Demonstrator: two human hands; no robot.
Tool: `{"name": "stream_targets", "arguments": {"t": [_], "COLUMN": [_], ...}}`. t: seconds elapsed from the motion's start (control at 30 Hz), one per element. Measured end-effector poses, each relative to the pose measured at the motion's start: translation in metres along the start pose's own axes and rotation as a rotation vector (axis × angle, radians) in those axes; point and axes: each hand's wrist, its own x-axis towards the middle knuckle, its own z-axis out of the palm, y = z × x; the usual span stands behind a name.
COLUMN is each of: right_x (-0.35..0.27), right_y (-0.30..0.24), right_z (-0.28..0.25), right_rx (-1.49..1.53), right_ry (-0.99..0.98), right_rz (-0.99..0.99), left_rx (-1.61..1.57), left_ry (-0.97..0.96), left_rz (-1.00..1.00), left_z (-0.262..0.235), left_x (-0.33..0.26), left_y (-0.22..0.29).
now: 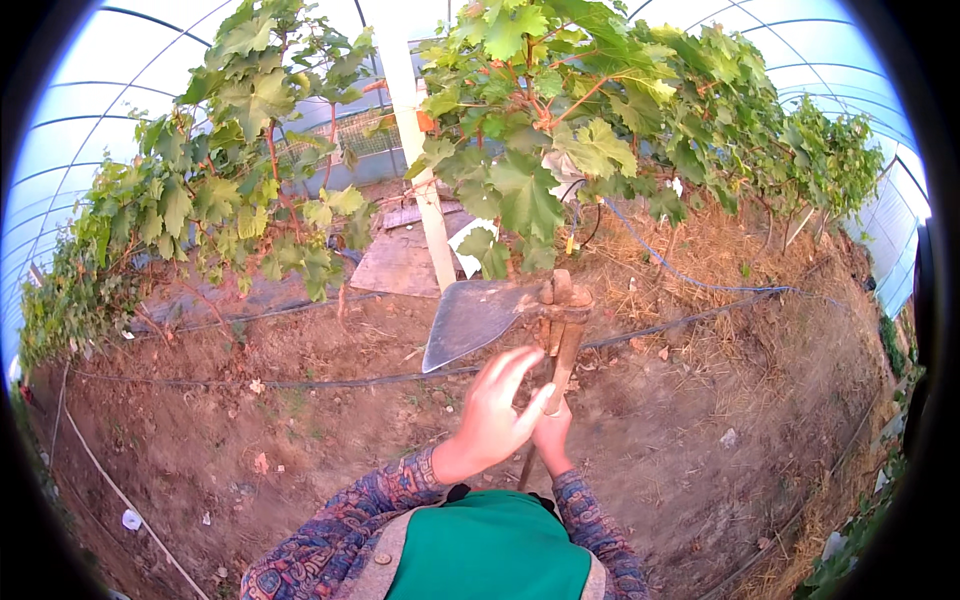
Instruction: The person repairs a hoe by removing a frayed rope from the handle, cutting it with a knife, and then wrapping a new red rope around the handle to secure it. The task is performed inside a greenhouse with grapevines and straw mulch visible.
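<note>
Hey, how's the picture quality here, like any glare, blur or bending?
In the head view, the greenhouse film looks very bright, washed out in places; fisheye distortion curves its lines, and black surrounds the picture; the left hand is pale and slightly soft, possibly from motion; the hoe blade reads clearly against the soil.

Broad-leaved green vines (700,110) stand in straw-strewn brown soil (330,430) inside a tunnel greenhouse (830,50), where translucent plastic sheeting (90,110) arches along thin dark ribs and a black hose (330,384) crosses the ground.
</note>
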Motion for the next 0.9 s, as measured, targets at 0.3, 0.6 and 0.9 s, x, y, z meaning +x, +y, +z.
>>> {"name": "stream_targets", "arguments": {"t": [0.3, 0.6, 0.9], "right_x": [0.004, -0.002, 0.002], "right_y": [-0.007, -0.017, -0.011], "right_z": [-0.008, -0.008, -0.010], "right_rx": [-0.082, -0.079, -0.070], "right_ry": [0.031, 0.026, -0.045], "right_rz": [0.040, 0.095, 0.060], "left_rx": [0.345, 0.467, 0.413], "left_ry": [0.118, 0.031, -0.106], "left_rz": [0.236, 0.235, 0.264], "left_z": [-0.022, -0.010, -0.030], "left_x": [0.051, 0.066, 0.080], "left_y": [0.023, 0.002, 0.002]}}
